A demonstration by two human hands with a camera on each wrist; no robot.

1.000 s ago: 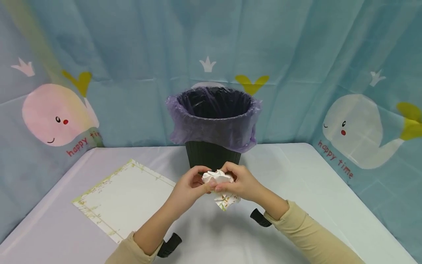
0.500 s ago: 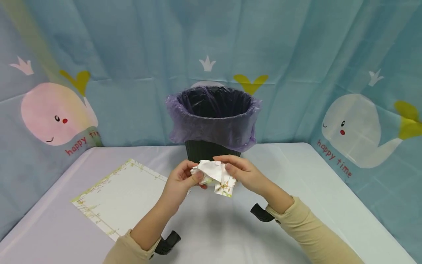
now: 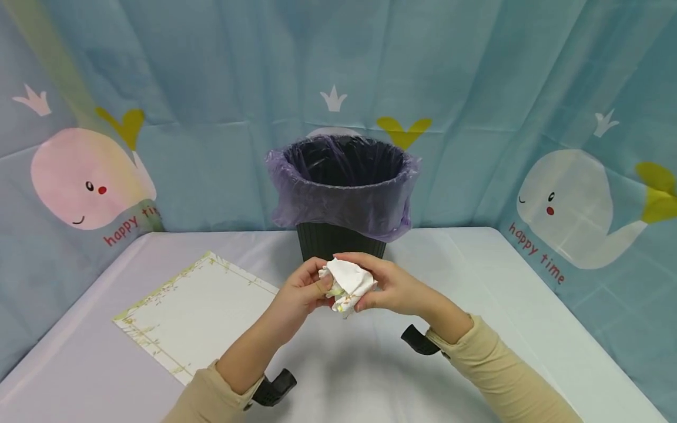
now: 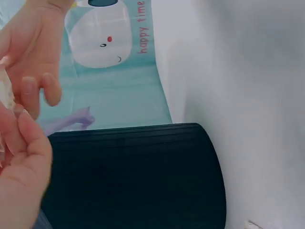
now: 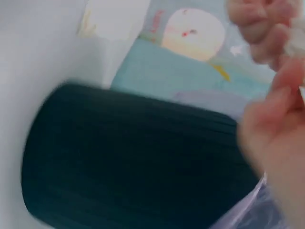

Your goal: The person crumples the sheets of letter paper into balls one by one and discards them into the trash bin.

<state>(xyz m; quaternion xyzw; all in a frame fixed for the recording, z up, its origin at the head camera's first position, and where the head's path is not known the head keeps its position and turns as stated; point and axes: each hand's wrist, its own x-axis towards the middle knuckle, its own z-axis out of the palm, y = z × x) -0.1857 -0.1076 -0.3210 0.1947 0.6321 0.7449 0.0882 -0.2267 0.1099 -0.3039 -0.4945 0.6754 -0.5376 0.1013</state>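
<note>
Between both hands, in front of the bin, is a crumpled sheet of paper (image 3: pixel 351 282), white with a green and orange leaf print. My left hand (image 3: pixel 298 296) pinches its left side, thumb on the near face. My right hand (image 3: pixel 394 288) grips the right side, thumb below and fingers over the top. In the left wrist view only a sliver of the paper (image 4: pixel 6 90) shows at the left edge. The right wrist view is blurred, with part of the paper (image 5: pixel 296 40) at its right edge.
Behind the hands stands a dark ribbed trash bin (image 3: pixel 341 242) with a purple bag (image 3: pixel 349 208) folded over its rim. A flat sheet of leaf-bordered paper (image 3: pixel 198 314) lies on the white table (image 3: pixel 476 282), at the left. A blue printed curtain (image 3: pixel 211 117) encloses the table's back and sides.
The paper has been turned and folded into a more compact wad; its hanging printed corner is tucked in. Both hands shifted their grip on it, staying in front of the bin.
</note>
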